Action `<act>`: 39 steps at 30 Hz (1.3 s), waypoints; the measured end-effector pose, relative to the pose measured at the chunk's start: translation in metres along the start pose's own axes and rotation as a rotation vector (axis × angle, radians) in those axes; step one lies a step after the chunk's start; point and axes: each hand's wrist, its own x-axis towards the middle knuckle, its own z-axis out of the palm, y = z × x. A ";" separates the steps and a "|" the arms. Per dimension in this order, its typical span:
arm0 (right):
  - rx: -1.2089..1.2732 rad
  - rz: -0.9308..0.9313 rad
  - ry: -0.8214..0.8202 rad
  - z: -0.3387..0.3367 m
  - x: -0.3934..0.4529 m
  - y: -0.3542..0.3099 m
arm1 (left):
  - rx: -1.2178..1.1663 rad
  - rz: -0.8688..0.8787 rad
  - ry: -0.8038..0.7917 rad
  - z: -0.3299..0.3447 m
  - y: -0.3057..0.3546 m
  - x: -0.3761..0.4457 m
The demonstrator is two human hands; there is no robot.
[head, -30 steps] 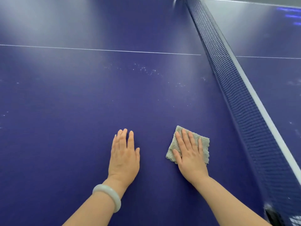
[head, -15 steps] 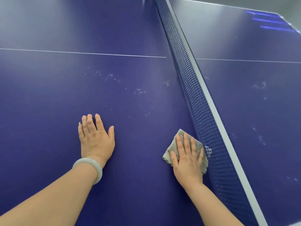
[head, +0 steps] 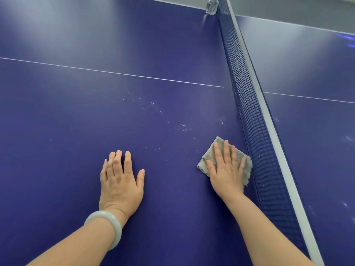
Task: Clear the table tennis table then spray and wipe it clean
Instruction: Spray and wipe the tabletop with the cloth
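Table tennis table (head: pixel 76 116), dark blue, fills the view, crossed by a thin white centre line (head: pixel 123 73). Its net (head: pixel 255 135) with a white top band runs from the far edge down to the lower right. The left hand (head: pixel 121 181) lies flat on the table with straight fingers, holding nothing, a pale bangle (head: pixel 107 225) on its wrist. The right hand (head: pixel 227 169) presses flat, fingers straight and spread, on a grey cloth (head: pixel 209 156) that lies on the table just beside the foot of the net. Small white specks (head: pixel 148 105) dot the surface beyond the hands.
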 end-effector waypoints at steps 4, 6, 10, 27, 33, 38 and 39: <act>0.113 0.183 0.041 -0.010 0.048 0.000 | 0.015 0.002 0.010 0.001 -0.001 -0.001; 0.157 0.249 0.045 -0.016 0.083 -0.006 | 0.020 0.001 0.020 0.002 -0.001 0.000; 0.110 0.216 -0.007 -0.018 0.127 -0.036 | 0.045 -0.004 0.014 0.005 -0.001 0.001; 0.284 0.297 -0.085 -0.058 0.245 -0.032 | 0.067 0.015 -0.010 0.000 0.001 0.002; 0.220 0.119 -0.178 -0.049 0.274 -0.118 | 0.077 0.025 -0.021 0.001 0.000 0.003; 0.014 -0.288 -0.220 -0.015 0.228 -0.213 | 0.084 0.032 -0.003 0.002 -0.001 0.002; -0.013 -0.390 -0.230 -0.009 0.214 -0.226 | 0.082 0.028 -0.003 0.001 -0.001 0.002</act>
